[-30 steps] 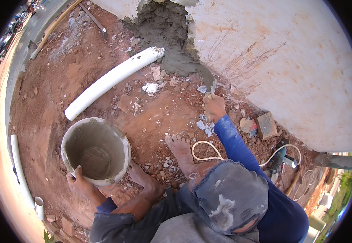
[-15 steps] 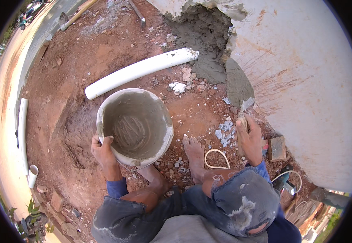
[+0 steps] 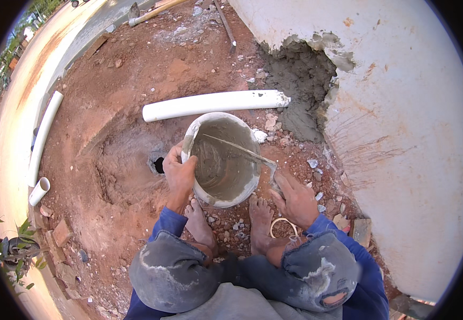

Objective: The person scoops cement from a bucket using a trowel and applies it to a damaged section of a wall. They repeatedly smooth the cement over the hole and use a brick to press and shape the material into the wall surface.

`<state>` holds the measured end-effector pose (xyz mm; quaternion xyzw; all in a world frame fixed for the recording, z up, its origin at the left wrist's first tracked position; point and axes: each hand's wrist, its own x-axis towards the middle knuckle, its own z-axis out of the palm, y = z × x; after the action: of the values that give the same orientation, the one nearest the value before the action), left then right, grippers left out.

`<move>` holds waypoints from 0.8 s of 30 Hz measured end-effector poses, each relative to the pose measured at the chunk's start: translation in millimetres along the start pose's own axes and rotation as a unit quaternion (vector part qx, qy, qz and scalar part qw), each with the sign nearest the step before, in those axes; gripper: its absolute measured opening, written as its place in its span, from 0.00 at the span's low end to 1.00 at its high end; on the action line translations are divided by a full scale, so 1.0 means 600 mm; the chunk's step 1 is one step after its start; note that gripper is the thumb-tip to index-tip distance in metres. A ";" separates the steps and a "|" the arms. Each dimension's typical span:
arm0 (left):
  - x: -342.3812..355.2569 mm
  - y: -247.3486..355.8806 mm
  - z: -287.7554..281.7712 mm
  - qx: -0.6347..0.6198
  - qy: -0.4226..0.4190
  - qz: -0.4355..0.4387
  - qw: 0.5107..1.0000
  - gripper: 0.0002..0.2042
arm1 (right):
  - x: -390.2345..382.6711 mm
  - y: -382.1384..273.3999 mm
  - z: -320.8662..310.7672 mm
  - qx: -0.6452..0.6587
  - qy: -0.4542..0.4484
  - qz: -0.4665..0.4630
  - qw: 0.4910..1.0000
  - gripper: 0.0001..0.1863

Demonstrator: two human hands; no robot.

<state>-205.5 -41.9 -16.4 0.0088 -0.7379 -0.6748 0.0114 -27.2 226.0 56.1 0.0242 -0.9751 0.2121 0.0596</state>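
A grey bucket (image 3: pixel 240 188) smeared with wet mortar stands on the red soil just in front of my bare feet (image 3: pixel 230 221). My left hand (image 3: pixel 180 173) grips its near left rim. My right hand (image 3: pixel 294 198) holds a trowel (image 3: pixel 234 149) by its handle at the bucket's right rim, and the blade reaches across the inside toward the far left wall. I am squatting, knees in torn grey trousers at the bottom of the view.
A white pipe (image 3: pixel 213 104) lies on the soil behind the bucket, ending at a mortar-filled hole (image 3: pixel 303 88) in the white wall (image 3: pixel 407 122). A small pit (image 3: pixel 158 164) sits left of the bucket. Two more pipes (image 3: pixel 44 138) lie at left, bricks (image 3: pixel 360 230) at right.
The bucket has come closer, in front of my feet. My right hand has left the ground by the wall and now holds the trowel inside the bucket.
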 end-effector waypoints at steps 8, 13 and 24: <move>-0.021 0.024 0.007 0.036 -0.010 -0.002 0.999 0.06 | -0.005 0.022 0.035 -0.027 -0.009 -0.069 0.997 0.22; -0.021 0.039 0.014 0.029 -0.014 -0.003 0.999 0.11 | 0.009 0.047 0.030 -0.074 -0.091 -0.040 0.992 0.18; -0.009 0.001 -0.046 0.014 0.055 0.040 0.998 0.05 | 0.004 0.023 0.001 0.028 -0.034 0.067 0.997 0.22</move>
<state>-199.6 -69.3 -13.7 0.0166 -0.7450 -0.6622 0.0784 -30.9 238.2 50.2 -0.0318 -0.9698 0.2414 0.0112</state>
